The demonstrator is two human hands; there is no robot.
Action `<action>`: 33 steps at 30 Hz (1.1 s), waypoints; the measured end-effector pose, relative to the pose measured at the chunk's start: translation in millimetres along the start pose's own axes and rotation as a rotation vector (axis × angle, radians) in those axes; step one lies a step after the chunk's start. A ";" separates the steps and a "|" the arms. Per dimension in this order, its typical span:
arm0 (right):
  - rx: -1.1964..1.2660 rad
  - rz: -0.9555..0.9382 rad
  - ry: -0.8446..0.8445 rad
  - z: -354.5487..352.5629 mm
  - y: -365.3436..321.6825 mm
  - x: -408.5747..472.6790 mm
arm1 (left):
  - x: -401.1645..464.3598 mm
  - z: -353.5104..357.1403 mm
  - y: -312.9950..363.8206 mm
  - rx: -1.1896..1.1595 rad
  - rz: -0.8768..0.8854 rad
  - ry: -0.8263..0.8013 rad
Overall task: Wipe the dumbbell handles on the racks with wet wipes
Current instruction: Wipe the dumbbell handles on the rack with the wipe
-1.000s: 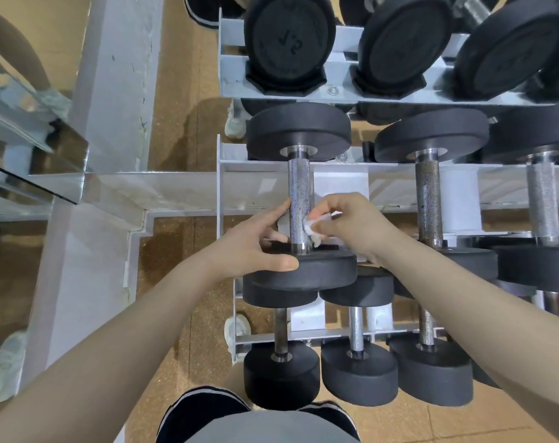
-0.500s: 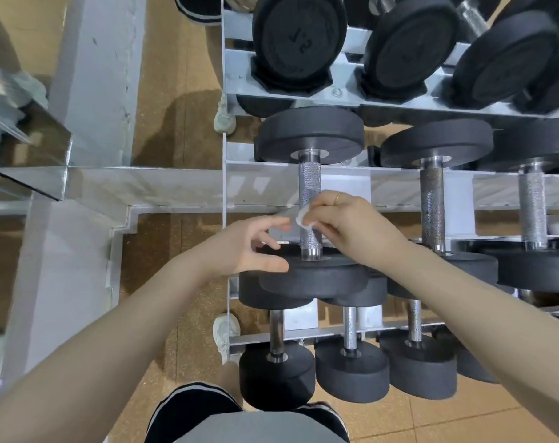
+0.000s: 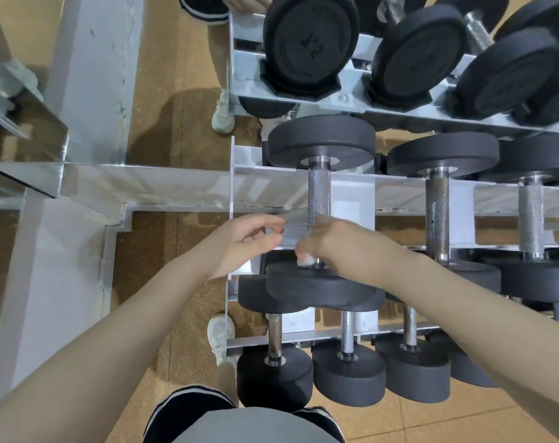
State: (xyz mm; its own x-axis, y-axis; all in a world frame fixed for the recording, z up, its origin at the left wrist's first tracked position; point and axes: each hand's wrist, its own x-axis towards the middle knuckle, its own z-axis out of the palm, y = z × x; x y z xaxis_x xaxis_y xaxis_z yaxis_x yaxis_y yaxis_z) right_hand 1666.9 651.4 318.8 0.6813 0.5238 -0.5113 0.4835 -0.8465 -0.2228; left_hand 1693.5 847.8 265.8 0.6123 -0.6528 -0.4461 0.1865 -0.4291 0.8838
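- Your right hand (image 3: 342, 247) pinches the wet wipe (image 3: 304, 259) against the near end of the knurled handle (image 3: 319, 193), mid tier of the rack (image 3: 351, 193), leftmost dumbbell.
- Handle's long axis runs straight away from you; unwiped length lies beyond the right hand, so I'd stroke away, toward the far plate (image 3: 321, 140).
- Your left hand (image 3: 243, 241): loosely curled, holds nothing, just left of the handle, not touching. Right is nearer.
- Count: 1 wipe; mid-tier handles visible: 3; bottom tier: 3 clear, more cut off.
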 end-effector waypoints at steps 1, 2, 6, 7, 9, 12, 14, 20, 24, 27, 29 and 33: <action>0.175 0.027 0.067 0.8 1.5 -7.1 | 0.8 0.8 2.7 -0.007 0.014 0.007; 0.336 0.101 0.249 -0.7 5.6 -11.2 | 1.3 2.1 5.8 -0.017 0.031 0.013; 1.068 0.684 0.981 -5.3 42.7 -0.9 | 4.7 12.8 16.2 -0.011 0.079 -0.027; 1.298 0.786 1.001 -3.2 49.9 7.6 | 6.1 15.7 17.8 -0.005 0.092 -0.054; 1.730 0.889 0.900 5.6 59.2 26.7 | 9.9 20.3 18.9 0.050 0.124 -0.111; 2.001 0.730 0.618 18.5 61.6 50.3 | 13.2 23.4 12.2 0.153 0.153 -0.155; 1.991 0.574 0.514 24.3 59.1 54.5 | 12.2 25.0 10.2 0.181 0.158 -0.139; 1.892 0.365 0.141 42.5 66.6 34.7 | 13.1 27.2 13.6 0.201 0.122 -0.098; 1.620 0.353 -0.221 41.7 76.5 24.8 | 12.1 30.2 14.2 0.153 0.124 -0.092; 1.692 0.434 -0.121 45.0 86.2 31.7 | 13.6 30.6 13.5 0.149 0.123 -0.081; 1.926 0.517 0.191 41.9 94.6 43.7 | 13.5 31.9 13.0 0.154 0.119 -0.078; 2.015 0.479 0.388 37.4 82.4 55.2 | 10.5 33.4 17.8 0.138 0.088 -0.064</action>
State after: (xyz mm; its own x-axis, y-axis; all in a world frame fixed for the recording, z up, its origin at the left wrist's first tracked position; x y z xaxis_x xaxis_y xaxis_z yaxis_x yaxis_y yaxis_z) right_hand 1723.8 607.0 241.2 0.7231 0.0493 -0.6890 -0.6603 0.3422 -0.6685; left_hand 1677.6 812.4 272.2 0.5706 -0.7281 -0.3799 0.0246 -0.4473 0.8940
